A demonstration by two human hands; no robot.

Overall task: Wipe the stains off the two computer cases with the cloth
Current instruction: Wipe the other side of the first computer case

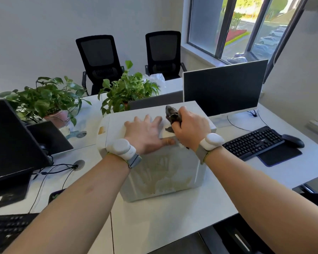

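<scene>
White box-shaped computer case (154, 162) stands on the white desk (173, 217), directly in front of the person, long axis running away from the camera toward the dark monitor (224, 88). Only one case identifiable in view; the second cannot be located.

Left hand (145, 134) lies flat on the case top, fingers straight and spread, thumb at the near top edge. Judged: bracing.

Right hand (189, 129) has fingers curled round the crumpled dark grey-brown cloth (173, 116), just beside the left fingertips, at the top's right portion.

Key relation: yellowish-brown streaky stains (160, 176) cover the near vertical face, below both hands. The cloth hand sits above and slightly right of them, so the stroke would likely go down over the near edge. Right hand is the one equipped.
</scene>
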